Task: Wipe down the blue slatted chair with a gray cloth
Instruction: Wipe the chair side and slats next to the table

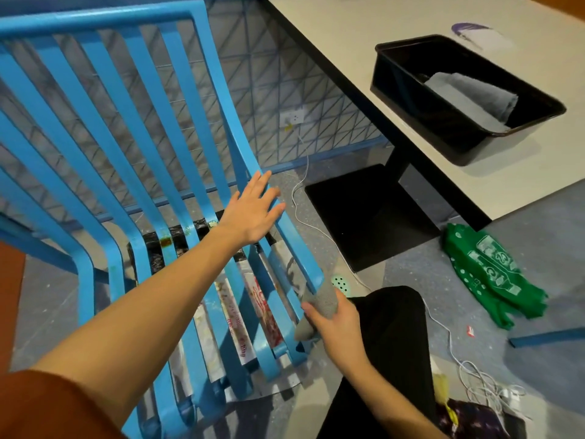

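The blue slatted chair [133, 160] fills the left half of the head view, its back rising to the top left and its seat slats running down toward me. My left hand [253, 210] lies flat with straight fingers on the right side rail where seat and back meet. My right hand [332, 324] grips the gray cloth [319, 307] and holds it against the front end of the right rail. A brown stain shows on one slat near the seat bend.
A white table [380, 42] stands at the right, bearing a black bin [411, 61] with another gray cloth inside. Its black base sits on the floor. A green bag [493, 280], white cables [474, 378] and papers under the chair lie around.
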The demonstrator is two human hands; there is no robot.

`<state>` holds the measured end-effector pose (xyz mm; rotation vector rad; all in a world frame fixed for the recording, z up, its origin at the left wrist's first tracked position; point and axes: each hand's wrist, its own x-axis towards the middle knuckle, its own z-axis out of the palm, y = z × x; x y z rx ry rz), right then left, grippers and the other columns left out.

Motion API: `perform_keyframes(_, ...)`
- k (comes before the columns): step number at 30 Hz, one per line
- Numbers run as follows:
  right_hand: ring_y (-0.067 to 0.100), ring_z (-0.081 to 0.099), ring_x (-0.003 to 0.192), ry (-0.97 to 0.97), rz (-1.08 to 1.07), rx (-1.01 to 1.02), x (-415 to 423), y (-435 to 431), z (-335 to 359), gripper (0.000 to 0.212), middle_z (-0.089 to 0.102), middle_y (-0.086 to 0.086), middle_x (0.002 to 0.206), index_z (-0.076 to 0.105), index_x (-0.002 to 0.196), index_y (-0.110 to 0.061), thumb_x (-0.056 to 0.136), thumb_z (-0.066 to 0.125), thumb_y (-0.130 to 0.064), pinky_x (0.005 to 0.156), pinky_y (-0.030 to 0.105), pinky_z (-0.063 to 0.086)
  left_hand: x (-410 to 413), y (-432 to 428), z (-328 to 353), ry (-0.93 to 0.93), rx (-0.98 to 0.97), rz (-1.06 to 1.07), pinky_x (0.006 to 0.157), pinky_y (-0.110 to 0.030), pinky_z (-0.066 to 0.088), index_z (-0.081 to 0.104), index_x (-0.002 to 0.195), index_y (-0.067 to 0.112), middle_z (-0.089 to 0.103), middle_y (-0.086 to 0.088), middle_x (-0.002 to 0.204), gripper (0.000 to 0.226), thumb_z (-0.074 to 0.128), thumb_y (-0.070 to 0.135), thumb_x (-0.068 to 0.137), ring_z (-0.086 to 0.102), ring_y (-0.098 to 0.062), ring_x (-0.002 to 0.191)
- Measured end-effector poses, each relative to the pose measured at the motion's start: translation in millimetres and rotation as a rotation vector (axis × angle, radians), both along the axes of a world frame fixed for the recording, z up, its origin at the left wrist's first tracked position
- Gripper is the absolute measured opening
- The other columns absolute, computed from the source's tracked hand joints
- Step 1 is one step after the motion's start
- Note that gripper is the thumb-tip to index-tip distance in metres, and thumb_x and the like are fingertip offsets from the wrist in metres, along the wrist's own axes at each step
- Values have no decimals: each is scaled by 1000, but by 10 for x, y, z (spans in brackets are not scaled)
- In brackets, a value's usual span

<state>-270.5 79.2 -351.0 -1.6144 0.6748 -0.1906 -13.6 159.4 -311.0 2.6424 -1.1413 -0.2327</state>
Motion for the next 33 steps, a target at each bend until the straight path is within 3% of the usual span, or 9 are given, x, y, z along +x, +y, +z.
perform_keyframes(6,15,73,69,241,238,346,648,-286,561,31,76,6,82,70,103,-5,87,71,-32,56,21,54,-50,-3,10,50,6,28,116,-59,19,31,149,23,-9,3,164,55,20,51,103,-15,-14,149)
perform_keyframes(10,6,63,53,253,185,17,757,-195,566,40,67,-3,61,67,78,-13,93,57,-49,51,18,46,-67,12,27,59,11,33,115,-59,20,28,150,24,-11,6,164,56,20,52,102,-16,-12,149)
perform_keyframes(13,5,66,68,78,110,-172,477,-78,356,40,69,-1,78,63,91,-15,95,49,-52,61,21,52,-71,32,9,62,-8,42,115,-57,22,28,151,26,-11,7,164,56,20,52,102,-16,-11,149)
perform_keyframes(18,11,71,93,-39,138,-68,7,-10,156,37,70,-8,105,54,121,-23,91,61,-43,70,31,60,-56,13,17,61,-11,38,115,-56,22,27,152,25,-12,6,163,57,19,52,102,-17,-11,149)
perform_keyframes(22,3,71,82,68,213,-116,341,-131,364,30,73,-8,92,64,102,-29,85,63,-53,69,23,58,-55,14,4,69,-22,36,113,-52,25,28,151,24,-11,6,164,56,22,51,103,-16,-12,149)
perform_keyframes(25,9,68,68,215,282,-221,787,-226,470,33,72,-2,77,70,89,-18,85,67,-50,60,28,53,-23,26,16,160,-111,20,116,-43,21,31,151,27,-6,8,164,52,26,49,103,-13,-10,149)
perform_keyframes(28,19,68,80,382,347,-209,1238,-324,468,38,72,6,92,70,102,-7,79,76,-37,70,31,53,17,60,60,313,-239,22,123,-38,3,25,153,29,1,13,163,52,22,48,104,-9,-5,149)
perform_keyframes(30,24,69,89,410,380,-203,1563,-355,500,42,71,10,100,68,106,-4,76,79,-31,79,34,54,57,91,92,409,-295,49,124,-38,3,16,155,32,4,15,162,55,20,52,103,-4,-1,148)
perform_keyframes(33,19,64,72,370,396,-271,2155,-372,452,19,70,13,93,67,85,-5,78,72,-22,61,29,51,139,142,171,475,-306,120,122,-41,14,12,152,46,15,14,161,58,17,66,97,14,-9,149)
